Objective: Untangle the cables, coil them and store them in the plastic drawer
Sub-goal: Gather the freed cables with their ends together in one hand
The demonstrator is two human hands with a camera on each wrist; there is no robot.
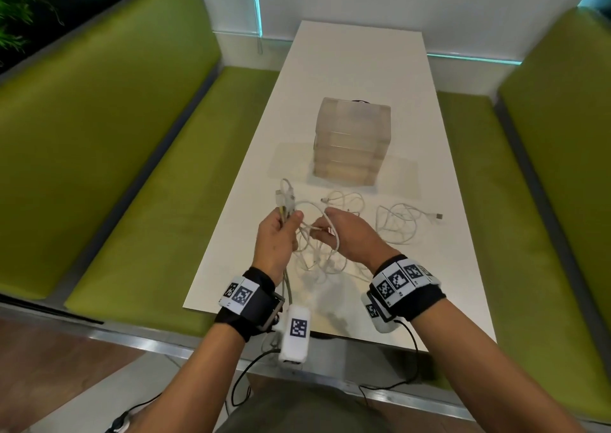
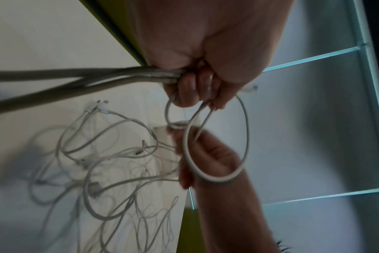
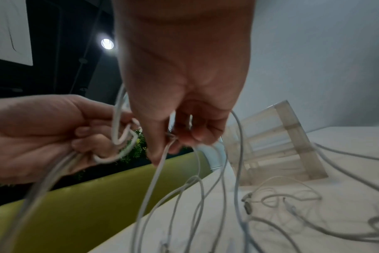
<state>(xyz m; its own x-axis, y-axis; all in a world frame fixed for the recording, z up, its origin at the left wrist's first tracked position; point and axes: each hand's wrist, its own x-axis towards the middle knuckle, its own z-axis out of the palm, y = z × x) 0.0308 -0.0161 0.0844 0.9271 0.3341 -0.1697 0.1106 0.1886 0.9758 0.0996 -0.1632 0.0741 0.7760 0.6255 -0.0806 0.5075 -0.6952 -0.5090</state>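
A tangle of white cables (image 1: pixel 317 250) lies near the front of the white table (image 1: pixel 357 69). My left hand (image 1: pixel 281 231) grips a bunch of cable strands (image 2: pixel 110 75) with white plugs (image 1: pixel 286 198) sticking up above its fingers. Just to its right, my right hand (image 1: pixel 334 227) pinches one thin strand (image 3: pixel 162 159) between thumb and fingertips, and a loop (image 2: pixel 216 145) hangs around it. The translucent plastic drawer unit (image 1: pixel 350 141) stands behind the cables, all drawers pushed in.
A loose coil of white cable with a USB plug (image 1: pixel 401 222) lies to the right of my hands, another small bundle (image 1: pixel 344 201) in front of the drawers. Green benches (image 1: pixel 132 174) flank the table on both sides.
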